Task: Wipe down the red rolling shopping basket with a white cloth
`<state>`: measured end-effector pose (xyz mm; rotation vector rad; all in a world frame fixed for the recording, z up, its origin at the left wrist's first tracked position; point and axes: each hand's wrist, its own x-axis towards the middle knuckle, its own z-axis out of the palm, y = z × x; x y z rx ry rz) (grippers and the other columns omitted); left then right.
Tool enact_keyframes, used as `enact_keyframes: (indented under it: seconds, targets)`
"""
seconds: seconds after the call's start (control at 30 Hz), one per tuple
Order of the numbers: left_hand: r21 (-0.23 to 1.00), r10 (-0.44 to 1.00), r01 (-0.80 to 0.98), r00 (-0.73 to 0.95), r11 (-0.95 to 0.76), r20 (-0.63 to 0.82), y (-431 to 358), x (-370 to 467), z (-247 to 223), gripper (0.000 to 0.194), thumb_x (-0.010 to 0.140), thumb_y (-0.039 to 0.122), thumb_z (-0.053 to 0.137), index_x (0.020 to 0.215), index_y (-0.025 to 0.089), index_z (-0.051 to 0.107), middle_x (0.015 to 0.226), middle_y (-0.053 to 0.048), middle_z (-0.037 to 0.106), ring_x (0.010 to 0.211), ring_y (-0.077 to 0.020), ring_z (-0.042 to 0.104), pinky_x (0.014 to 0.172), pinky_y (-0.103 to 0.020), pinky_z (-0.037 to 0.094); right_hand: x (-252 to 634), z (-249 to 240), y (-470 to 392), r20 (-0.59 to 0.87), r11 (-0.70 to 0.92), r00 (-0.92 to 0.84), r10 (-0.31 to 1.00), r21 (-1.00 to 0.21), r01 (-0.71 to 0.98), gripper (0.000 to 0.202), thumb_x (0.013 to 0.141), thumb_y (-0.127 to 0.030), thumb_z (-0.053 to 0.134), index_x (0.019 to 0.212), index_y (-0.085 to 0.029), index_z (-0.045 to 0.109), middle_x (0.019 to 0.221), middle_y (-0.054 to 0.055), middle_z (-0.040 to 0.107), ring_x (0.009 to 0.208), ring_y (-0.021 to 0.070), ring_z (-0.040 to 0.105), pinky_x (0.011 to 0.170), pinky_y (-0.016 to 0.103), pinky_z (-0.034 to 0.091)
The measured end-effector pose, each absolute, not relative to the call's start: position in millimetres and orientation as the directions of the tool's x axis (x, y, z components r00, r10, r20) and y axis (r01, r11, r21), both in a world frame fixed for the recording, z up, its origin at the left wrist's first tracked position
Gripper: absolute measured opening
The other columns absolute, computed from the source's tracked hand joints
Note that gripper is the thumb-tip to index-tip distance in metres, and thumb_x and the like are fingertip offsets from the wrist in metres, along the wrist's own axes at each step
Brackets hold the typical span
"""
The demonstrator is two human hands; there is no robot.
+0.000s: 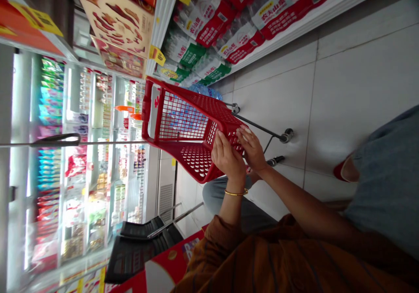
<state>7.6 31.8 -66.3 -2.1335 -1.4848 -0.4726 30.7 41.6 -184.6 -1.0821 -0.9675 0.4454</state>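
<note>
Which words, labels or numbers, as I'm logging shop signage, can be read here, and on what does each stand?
"农夫山泉" on the red-and-white bottle pack; its smaller lines are too blurred to quote surely.
Yellow price tags: too blurred or cut off.
Green-banded bottle packs: too small.
Red shopping cart: mark near its handle, unreadable.
Shelf goods: too small and blurred.

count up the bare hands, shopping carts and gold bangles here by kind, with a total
Bare hands: 2
Red plastic shopping cart: 1
Gold bangle: 1
Total: 4
</note>
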Motion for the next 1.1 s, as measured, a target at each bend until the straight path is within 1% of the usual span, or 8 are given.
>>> enact_keyframes:
  seconds: [0.1, 0.3, 0.43, 0.53, 0.63, 0.73, 0.93, 1.1]
  targets:
    - [-0.204, 0.756, 0.945, 0.327, -0.255, 0.568, 33.4, 9.4, -67.8, 0.044, 0.098, 0.023, 0.032, 0.135, 0.013, 0.051, 0.133, -0.014, 0.059, 0.122, -0.0219, 0.057, 0.102, -0.036, 0.044, 26.4, -193.8, 40.1, 0.402, 0.414, 0.553, 0.73, -0.904, 0.11, 0.046, 0.099, -0.021, 0.037, 0.144, -0.031, 0.038, 0.141, 0.007, 0.052, 0.138, 0.0212, 0.039, 0.114, 0.049, 0.039]
    - [-0.182, 0.74, 0.959, 0.283, -0.216, 0.61, 35.9, 12.4, -71.2, 0.039, 0.098, 0.027, 0.038, 0.129, 0.014, 0.058, 0.126, -0.014, 0.065, 0.114, -0.0228, 0.062, 0.098, -0.036, 0.046, 24.6, -200.8, 37.6, 0.392, 0.41, 0.576, 0.717, -0.906, 0.107, 0.048, 0.099, -0.02, 0.036, 0.146, -0.031, 0.035, 0.145, 0.008, 0.047, 0.138, 0.0224, 0.039, 0.113, 0.049, 0.039]
    - [-0.132, 0.745, 0.963, 0.267, -0.237, 0.611, 36.8, 11.3, -72.9, 0.038, 0.098, 0.026, 0.038, 0.128, 0.014, 0.058, 0.124, -0.013, 0.066, 0.116, -0.022, 0.061, 0.101, -0.036, 0.045, 27.9, -193.6, 36.7, 0.328, 0.334, 0.604, 0.727, -0.937, 0.106, 0.049, 0.099, -0.023, 0.036, 0.148, -0.027, 0.032, 0.144, 0.011, 0.047, 0.135, 0.0236, 0.042, 0.111, 0.048, 0.042]
    - [-0.1, 0.746, 0.961, 0.265, -0.259, 0.611, 35.9, 10.8, -73.1, 0.039, 0.097, 0.025, 0.038, 0.129, 0.014, 0.057, 0.125, -0.013, 0.065, 0.119, -0.0215, 0.059, 0.104, -0.037, 0.044, 35.3, -178.8, 36.1, 0.309, 0.327, 0.606, 0.733, -0.941, 0.085, 0.048, 0.1, -0.027, 0.036, 0.148, -0.028, 0.032, 0.142, 0.01, 0.049, 0.133, 0.0236, 0.044, 0.111, 0.046, 0.041]
    - [-0.08, 0.755, 0.958, 0.266, -0.274, 0.6, 32.8, 10.4, -71.9, 0.039, 0.097, 0.025, 0.037, 0.128, 0.014, 0.058, 0.126, -0.014, 0.065, 0.118, -0.0218, 0.06, 0.104, -0.039, 0.044, 46.4, -159.6, 36.1, 0.348, 0.377, 0.586, 0.732, -0.923, 0.078, 0.048, 0.099, -0.028, 0.038, 0.147, -0.031, 0.034, 0.139, 0.007, 0.051, 0.131, 0.0216, 0.047, 0.112, 0.043, 0.041]
    - [-0.059, 0.752, 0.955, 0.267, -0.292, 0.603, 27.7, 8.2, -70.4, 0.038, 0.096, 0.026, 0.039, 0.124, 0.013, 0.061, 0.123, -0.015, 0.066, 0.115, -0.022, 0.062, 0.102, -0.038, 0.046, 58.6, -140.0, 36.5, 0.395, 0.421, 0.553, 0.734, -0.903, 0.086, 0.046, 0.099, -0.027, 0.035, 0.145, -0.031, 0.037, 0.137, 0.006, 0.053, 0.129, 0.0201, 0.048, 0.112, 0.04, 0.042]
    - [0.017, 0.74, 0.939, 0.26, -0.344, 0.621, 16.7, -1.1, -68.2, 0.034, 0.097, 0.025, 0.041, 0.117, 0.013, 0.065, 0.113, -0.015, 0.07, 0.105, -0.0212, 0.067, 0.095, -0.037, 0.051, 72.6, -113.1, 33.0, 0.504, 0.52, 0.433, 0.747, -0.849, 0.089, 0.045, 0.1, -0.028, 0.032, 0.144, -0.029, 0.039, 0.141, 0.005, 0.051, 0.135, 0.0208, 0.043, 0.114, 0.045, 0.039]
    - [0.046, 0.713, 0.922, 0.265, -0.384, 0.649, 10.1, -4.4, -65.3, 0.029, 0.096, 0.027, 0.046, 0.112, 0.014, 0.066, 0.108, -0.014, 0.072, 0.099, -0.0208, 0.069, 0.09, -0.036, 0.053, 66.7, -122.0, 25.8, 0.509, 0.528, 0.421, 0.751, -0.845, 0.08, 0.046, 0.099, -0.028, 0.033, 0.145, -0.027, 0.038, 0.144, 0.007, 0.048, 0.136, 0.0224, 0.043, 0.113, 0.049, 0.039]
